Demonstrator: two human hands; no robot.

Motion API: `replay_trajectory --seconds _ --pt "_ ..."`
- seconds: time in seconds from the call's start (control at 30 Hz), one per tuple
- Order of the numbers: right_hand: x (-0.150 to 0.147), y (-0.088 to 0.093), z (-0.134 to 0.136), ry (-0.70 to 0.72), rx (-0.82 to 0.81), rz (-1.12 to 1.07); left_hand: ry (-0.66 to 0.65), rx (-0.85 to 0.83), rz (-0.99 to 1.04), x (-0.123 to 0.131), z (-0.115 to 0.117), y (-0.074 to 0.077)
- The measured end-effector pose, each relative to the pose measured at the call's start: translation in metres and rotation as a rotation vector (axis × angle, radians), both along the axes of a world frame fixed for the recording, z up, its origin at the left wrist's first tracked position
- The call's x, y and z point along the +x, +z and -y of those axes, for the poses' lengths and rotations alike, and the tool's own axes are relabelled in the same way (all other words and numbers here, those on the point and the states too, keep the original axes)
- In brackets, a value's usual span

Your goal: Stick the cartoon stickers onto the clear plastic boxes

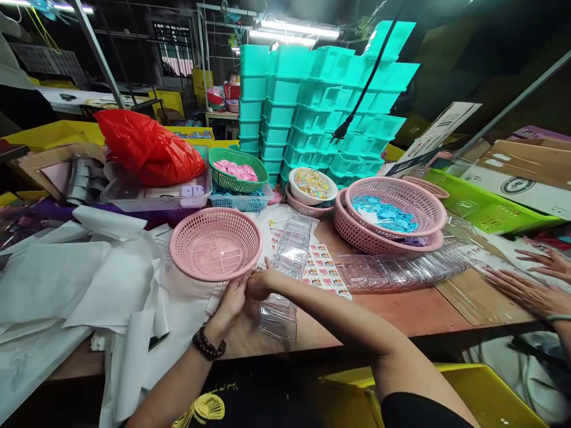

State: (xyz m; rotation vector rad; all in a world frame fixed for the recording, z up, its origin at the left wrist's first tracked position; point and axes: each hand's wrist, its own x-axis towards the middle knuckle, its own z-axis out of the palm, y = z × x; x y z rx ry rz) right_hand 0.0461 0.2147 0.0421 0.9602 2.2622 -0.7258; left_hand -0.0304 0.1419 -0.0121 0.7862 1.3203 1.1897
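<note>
My left hand (pixel 232 300), with a dark bead bracelet on its wrist, and my right hand (pixel 260 284) meet just under the near rim of an empty pink basket (pixel 215 242). Both hands are curled closed, fingers pressed together at the rim; what they pinch is too small to make out. A row of clear plastic blister shells (pixel 291 252) runs from beside my right hand toward the back. Printed sticker sheets (pixel 325 268) lie next to it on the brown table (pixel 401 309).
Stacked pink baskets (pixel 392 214) hold blue pieces; a green basket (pixel 238 169) holds pink ones. Teal bins (pixel 312 101) are piled behind. A red bag (pixel 149 148) lies on a clear tray. White sheets (pixel 66 279) cover the left. Another person's hands (pixel 530 282) rest at right.
</note>
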Motion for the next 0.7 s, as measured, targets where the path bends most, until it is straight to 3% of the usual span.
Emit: replay_trajectory --seconds 0.13,0.27,0.37,0.43,0.5,0.53,0.6,0.7 --pt "0.043 0.028 -0.008 -0.166 0.074 -0.156 -0.034 0.011 -0.157 -0.003 0.008 0.000" --pt "0.122 0.043 -0.026 -0.574 0.296 -0.278 -0.103 0.050 -0.311 0.002 0.022 0.018" --pt "0.166 0.022 -0.034 -0.873 0.361 -0.292 -0.260 0.215 -0.527 0.024 0.014 0.049" --pt "0.178 -0.001 -0.036 -0.998 0.334 -0.320 -0.430 0.341 -0.783 0.046 -0.006 0.072" --pt "0.178 -0.024 -0.039 -1.072 0.321 -0.366 -0.590 0.367 -1.063 0.072 -0.034 0.089" --pt "0.177 -0.033 -0.042 -1.098 0.332 -0.384 -0.669 0.351 -1.205 0.084 -0.050 0.094" --pt "0.172 -0.044 -0.053 -1.137 0.381 -0.395 -0.725 0.350 -1.292 0.107 -0.079 0.096" --pt "0.170 -0.047 -0.078 -1.183 0.451 -0.364 -0.808 0.321 -1.372 0.128 -0.108 0.086"
